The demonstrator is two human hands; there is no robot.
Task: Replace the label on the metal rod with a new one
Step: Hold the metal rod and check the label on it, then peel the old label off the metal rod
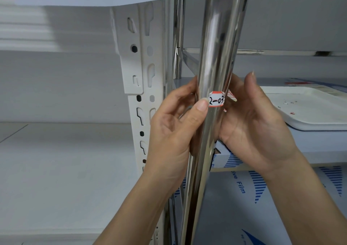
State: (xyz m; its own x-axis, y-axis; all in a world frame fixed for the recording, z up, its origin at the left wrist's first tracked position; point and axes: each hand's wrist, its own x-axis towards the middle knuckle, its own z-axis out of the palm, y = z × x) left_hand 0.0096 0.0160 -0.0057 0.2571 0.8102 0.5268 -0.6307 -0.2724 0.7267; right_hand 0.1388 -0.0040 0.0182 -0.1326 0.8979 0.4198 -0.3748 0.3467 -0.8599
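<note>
A white slotted shelving upright [139,87] and pale shelves are seen at left; at right a metal shelf [319,150], still under blue-printed protective film, carries a white tray [308,113] near its front edge. The polished metal rod [216,60] is stood upright in front, just beside the white upright. The left hand [174,128] is wrapped round the rod, its thumb pressed on the label's left edge; the right hand [251,117] is curled behind the rod, what its fingertips do being hidden. A red-bordered label [216,99] marked "2-03" is stuck on the rod. Whether it is the old or new one cannot be told; likely it is being pressed flat, with smoothing left.
</note>
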